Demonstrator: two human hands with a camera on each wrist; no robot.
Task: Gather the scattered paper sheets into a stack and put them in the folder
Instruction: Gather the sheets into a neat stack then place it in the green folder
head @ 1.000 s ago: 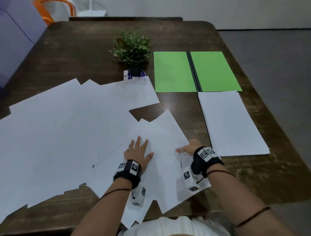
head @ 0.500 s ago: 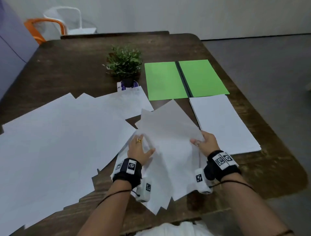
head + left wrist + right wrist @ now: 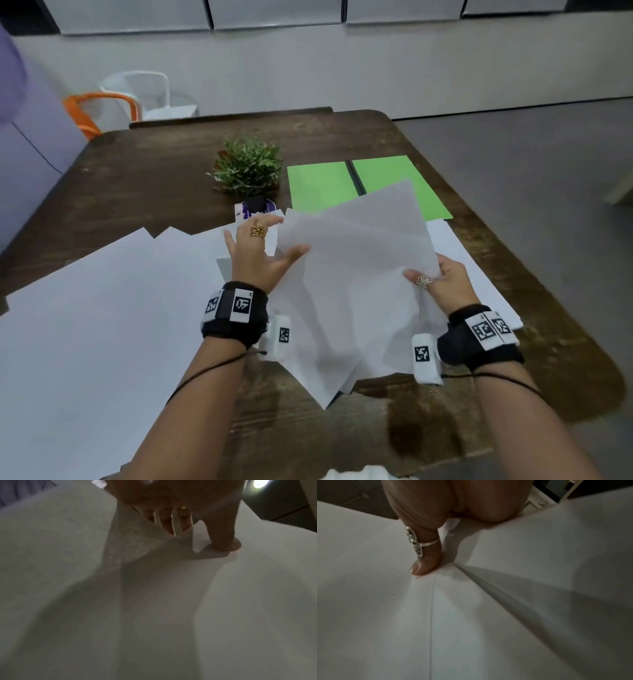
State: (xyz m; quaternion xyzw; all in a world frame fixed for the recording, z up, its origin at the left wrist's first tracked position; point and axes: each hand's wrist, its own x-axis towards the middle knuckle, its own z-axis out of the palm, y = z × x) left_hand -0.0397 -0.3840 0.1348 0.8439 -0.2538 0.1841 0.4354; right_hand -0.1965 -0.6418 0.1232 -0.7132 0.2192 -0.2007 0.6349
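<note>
Far left on the dark wooden table [image 3: 144, 164], a wide spread of loose white sheets [image 3: 102, 325] lies overlapping and reaches the near edge. Behind them, toward the middle, a small potted plant [image 3: 247, 171] stands on a purple-and-white card.

The left hand [image 3: 255, 255] grips the left edge of a lifted bundle of sheets [image 3: 356, 281]. Its thumb lies across the upper face of the paper, and the left-wrist view shows its fingers [image 3: 167, 520] extended underneath, so the paper is pinched between them. A gold ring sits on one finger.

The bundle is raised off the table and tilted, its sheets fanned unevenly, with corners hanging down toward the person. It partly covers the open green folder [image 3: 318, 185], which lies flat behind it with a dark spine down the middle.

The right hand [image 3: 445, 284] holds the bundle's right edge. Its ringed thumb [image 3: 426, 561] presses on top of the paper; the remaining fingers go under the sheets and are hidden. Beneath and beside this hand, a neat stack of white paper [image 3: 479, 274] lies on the table, just in front of the folder's right half.
</note>
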